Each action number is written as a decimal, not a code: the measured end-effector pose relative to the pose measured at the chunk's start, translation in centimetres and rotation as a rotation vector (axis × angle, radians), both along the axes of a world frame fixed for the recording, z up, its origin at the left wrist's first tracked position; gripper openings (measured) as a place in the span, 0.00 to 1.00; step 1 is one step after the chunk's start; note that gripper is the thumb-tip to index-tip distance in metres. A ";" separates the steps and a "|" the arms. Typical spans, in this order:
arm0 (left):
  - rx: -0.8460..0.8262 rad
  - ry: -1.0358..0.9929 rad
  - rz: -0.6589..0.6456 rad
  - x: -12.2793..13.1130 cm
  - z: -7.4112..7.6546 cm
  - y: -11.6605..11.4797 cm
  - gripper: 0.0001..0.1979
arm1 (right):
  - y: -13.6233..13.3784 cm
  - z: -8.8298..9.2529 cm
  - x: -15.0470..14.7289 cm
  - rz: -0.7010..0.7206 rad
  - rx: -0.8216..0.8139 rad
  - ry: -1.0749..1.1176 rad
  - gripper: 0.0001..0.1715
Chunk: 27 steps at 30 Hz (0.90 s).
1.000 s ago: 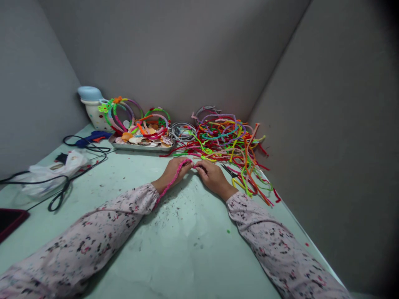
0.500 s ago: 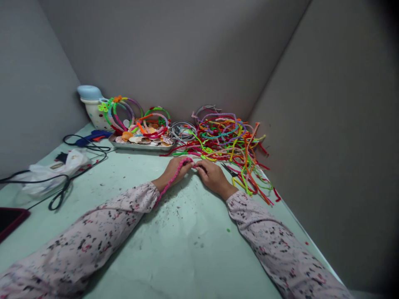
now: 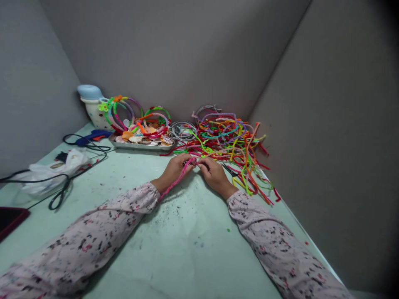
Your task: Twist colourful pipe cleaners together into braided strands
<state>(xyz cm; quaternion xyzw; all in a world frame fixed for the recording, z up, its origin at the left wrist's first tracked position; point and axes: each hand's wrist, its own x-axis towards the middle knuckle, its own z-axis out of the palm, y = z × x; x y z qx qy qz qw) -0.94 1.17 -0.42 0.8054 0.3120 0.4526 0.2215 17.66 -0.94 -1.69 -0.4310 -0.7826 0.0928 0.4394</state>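
A fuzzy pink pipe cleaner [image 3: 176, 182] runs from between my fingertips back over my left wrist to the sleeve cuff. My left hand [image 3: 177, 169] is closed, its thumb and fingers pinching the pipe cleaner near one end. Close against it, my right hand [image 3: 213, 173] pinches the same end between thumb and fingertips. What exactly lies between the fingers is too small to make out. Just right of my right hand lie black-bladed scissors [image 3: 231, 170] with yellow on the handle, partly under loose pipe cleaners.
A heap of coloured pipe cleaners [image 3: 224, 133] lies behind my hands. Left of it stand a metal tray [image 3: 140, 147] of shells with wrapped hoops, and a white cup [image 3: 95, 112] with a blue lid. A plastic bag [image 3: 52, 174], black cable [image 3: 67, 182] and dark-red-edged device [image 3: 14, 220] lie left.
The pink pipe cleaner has shifted slightly right and lifted off the left wrist's edge. My left fingers have turned a little; both hands stay in nearly the same place.
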 end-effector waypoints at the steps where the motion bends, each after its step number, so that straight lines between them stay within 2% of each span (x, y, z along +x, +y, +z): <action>1: 0.007 -0.011 0.000 0.0 -0.1 0.0 0.05 | 0.0 0.0 0.0 0.001 -0.004 0.005 0.08; 10: 0.084 -0.089 0.002 0.1 -0.8 0.6 0.10 | 0.0 0.1 0.0 -0.002 -0.022 0.026 0.08; 27: 0.128 -0.101 0.025 0.1 -1.1 0.7 0.08 | -0.1 0.2 0.0 -0.017 -0.032 0.023 0.09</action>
